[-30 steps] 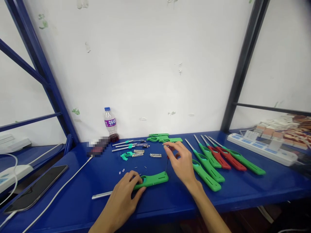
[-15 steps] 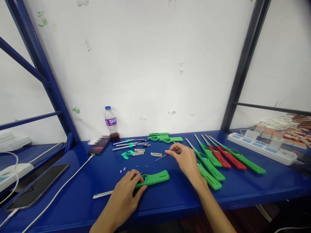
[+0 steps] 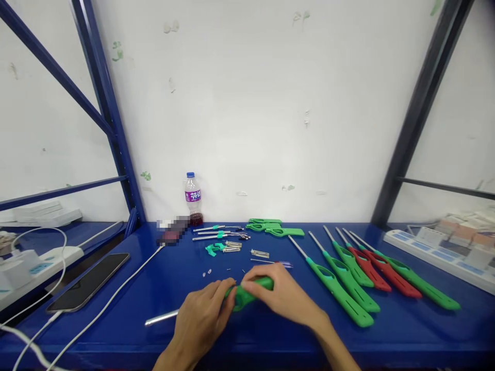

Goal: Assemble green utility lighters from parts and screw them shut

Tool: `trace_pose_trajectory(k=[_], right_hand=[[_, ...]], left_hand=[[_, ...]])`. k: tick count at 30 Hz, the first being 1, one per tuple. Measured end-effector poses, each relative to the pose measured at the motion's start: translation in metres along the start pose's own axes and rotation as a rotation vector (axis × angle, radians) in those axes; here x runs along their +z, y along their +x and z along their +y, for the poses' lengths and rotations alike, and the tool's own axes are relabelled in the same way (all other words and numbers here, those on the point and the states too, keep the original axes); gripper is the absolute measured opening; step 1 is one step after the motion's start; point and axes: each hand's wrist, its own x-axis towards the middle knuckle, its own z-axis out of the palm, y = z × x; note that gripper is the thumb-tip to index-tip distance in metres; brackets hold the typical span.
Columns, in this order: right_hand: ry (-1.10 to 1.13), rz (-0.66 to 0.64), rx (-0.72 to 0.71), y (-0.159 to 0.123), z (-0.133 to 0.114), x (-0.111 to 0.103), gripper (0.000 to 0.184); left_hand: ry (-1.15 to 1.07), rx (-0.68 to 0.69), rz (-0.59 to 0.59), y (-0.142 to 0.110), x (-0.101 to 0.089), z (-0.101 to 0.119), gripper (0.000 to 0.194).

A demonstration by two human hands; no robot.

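A green lighter handle (image 3: 247,294) with a metal tube (image 3: 160,319) sticking out to the left lies near the front of the blue shelf (image 3: 402,330). My left hand (image 3: 203,317) grips its left end. My right hand (image 3: 280,299) covers and grips its right end. Just behind my right hand a thin screwdriver (image 3: 273,263) lies on the shelf, with no hand on it.
Several green and red long lighters (image 3: 361,275) lie in a row to the right. Small metal and teal parts (image 3: 222,242), green handle shells (image 3: 273,228) and a bottle (image 3: 192,198) sit behind. A phone (image 3: 91,281) and cable lie left; power strips (image 3: 433,252) sit at both sides.
My right hand laid the screwdriver down behind the handle and came back onto the green handle's right end. My head turned, shifting the view. The left hand kept its grip.
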Motion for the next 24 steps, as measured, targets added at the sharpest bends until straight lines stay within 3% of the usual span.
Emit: trace_pose_trajectory(k=[7, 10, 15, 19, 22, 24], right_hand=[[0.764, -0.482, 0.154, -0.007, -0.023, 0.03, 0.052], [1.041, -0.567, 0.186, -0.009, -0.029, 0.039, 0.067], [1.171, -0.531, 0.24, -0.012, -0.029, 0.041, 0.056], [1.123, -0.459, 0.32, -0.007, -0.027, 0.045, 0.045], [0.975, -0.246, 0.318, -0.002, -0.024, 0.047, 0.039], [0.857, -0.076, 0.324, 0.0, -0.017, 0.046, 0.036]], left_hand=[[0.089, 0.069, 0.144, 0.002, -0.042, -0.023, 0.025], [0.085, 0.097, 0.182, 0.005, -0.051, -0.018, 0.029], [-0.013, 0.094, 0.126, 0.008, -0.052, -0.007, 0.032], [-0.035, -0.045, 0.125, 0.01, -0.053, -0.007, 0.034], [0.027, -0.212, 0.182, 0.011, -0.049, -0.014, 0.032], [-0.007, -0.268, 0.141, 0.009, -0.041, -0.02, 0.025]])
